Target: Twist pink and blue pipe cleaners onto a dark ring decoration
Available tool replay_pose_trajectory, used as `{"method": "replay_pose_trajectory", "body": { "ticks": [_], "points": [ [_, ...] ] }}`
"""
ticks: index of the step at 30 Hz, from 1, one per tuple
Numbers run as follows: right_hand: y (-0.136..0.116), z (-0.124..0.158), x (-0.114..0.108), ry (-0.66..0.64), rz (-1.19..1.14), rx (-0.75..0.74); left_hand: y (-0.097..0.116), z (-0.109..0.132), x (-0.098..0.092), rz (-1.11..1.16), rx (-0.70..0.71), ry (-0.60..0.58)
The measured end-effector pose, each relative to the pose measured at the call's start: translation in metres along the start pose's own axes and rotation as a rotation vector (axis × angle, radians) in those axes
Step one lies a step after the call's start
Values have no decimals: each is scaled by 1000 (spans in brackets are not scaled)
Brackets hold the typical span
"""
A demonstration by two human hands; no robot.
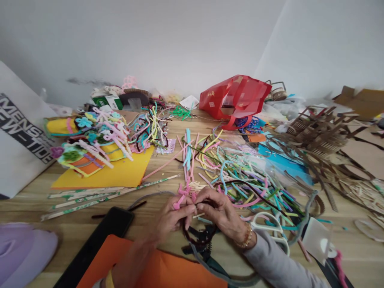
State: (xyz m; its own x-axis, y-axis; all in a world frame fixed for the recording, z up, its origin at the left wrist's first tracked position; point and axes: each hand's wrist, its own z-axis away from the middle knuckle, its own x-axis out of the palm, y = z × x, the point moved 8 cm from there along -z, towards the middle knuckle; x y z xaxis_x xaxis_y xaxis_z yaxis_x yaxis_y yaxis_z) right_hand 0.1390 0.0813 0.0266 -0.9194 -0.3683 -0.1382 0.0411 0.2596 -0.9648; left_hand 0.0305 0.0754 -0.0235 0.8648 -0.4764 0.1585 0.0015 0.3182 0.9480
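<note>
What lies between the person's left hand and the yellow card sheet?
In the head view, a gray pipe cleaner and green-and-white striped sticks lie on the wood tabletop between the left hand and the yellow card sheet.

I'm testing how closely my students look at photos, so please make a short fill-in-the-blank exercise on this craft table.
The left hand pinches a ____ pipe cleaner.
The right hand has a ____ bracelet on its wrist.
The scissors beside the right hand have ____ handles.
The bag at the far side of the table is ____.

Missing words: pink; gold; white; red.
</note>
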Motion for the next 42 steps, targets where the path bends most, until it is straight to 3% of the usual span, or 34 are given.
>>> {"method": "replay_pose_trajectory", "body": {
  "ticks": [4,11,16,21,28,35,42],
  "points": [
    [0,-3,2,-42,-28,-1,-7,0,2,133,-71,-55],
    [20,-3,-1,5,-210,170,0,-2,-5,83,-15,16],
    [26,-3,-6,45,-175,184,1,-3,-6,106,-22,46],
    [31,-3,-2,-14,-209,204,-5,-5,-8,173,-31,82],
    [25,-3,2,-78,-281,170,-14,-5,-5,302,-70,-21],
    [32,-2,5,-69,-277,228,-3,-2,1,156,-25,-46],
    [27,-3,4,-56,-290,235,1,-3,-13,232,-2,81]
  ]
}}
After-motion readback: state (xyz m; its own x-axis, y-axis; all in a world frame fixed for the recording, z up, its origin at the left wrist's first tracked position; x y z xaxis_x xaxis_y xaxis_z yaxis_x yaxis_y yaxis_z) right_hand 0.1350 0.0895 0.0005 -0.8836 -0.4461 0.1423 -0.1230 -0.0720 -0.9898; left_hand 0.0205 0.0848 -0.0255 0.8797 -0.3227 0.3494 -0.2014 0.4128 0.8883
